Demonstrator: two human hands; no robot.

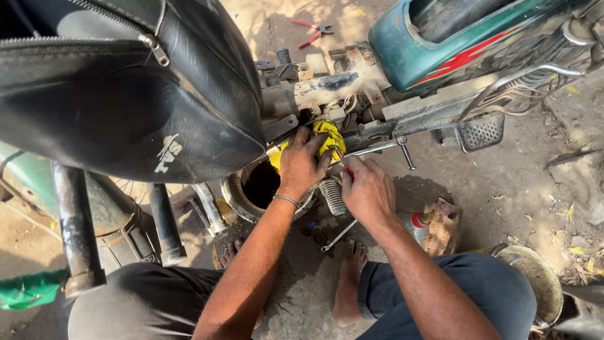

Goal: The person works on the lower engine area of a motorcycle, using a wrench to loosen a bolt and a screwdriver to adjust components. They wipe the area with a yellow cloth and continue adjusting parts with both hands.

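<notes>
we are squatting on bare, dusty ground (503, 208) outdoors, beside a motorcycle (352, 101) with its side stripped open. a black seat (126, 94) is filling the upper left of the view, and a teal tank with one red flash (440, 44) is sitting at the upper right.

our left hand (302, 165) is pressing a yellow cloth (328, 135) against the engine, fingers curled over it and gripping it. the cloth is bunched, its long axis running up and away from us, just above a round metal bowl (236, 195) holding dark liquid. our right hand (368, 192) is closing narrowly around a thin tool with a red handle (343, 165); the tool is pointing up and to the left toward the cloth, its tip hidden behind it.

we are counting two bare feet (349, 283) on the ground, one ribbed rubber footpeg (333, 196) between the hands, one wrench (338, 236) lying slantwise below it, one pair of red-handled pliers (311, 31) well apart on the far side of the bike, one metal can (418, 223) near our right wrist, and one bracelet (286, 200) on the left wrist.
</notes>
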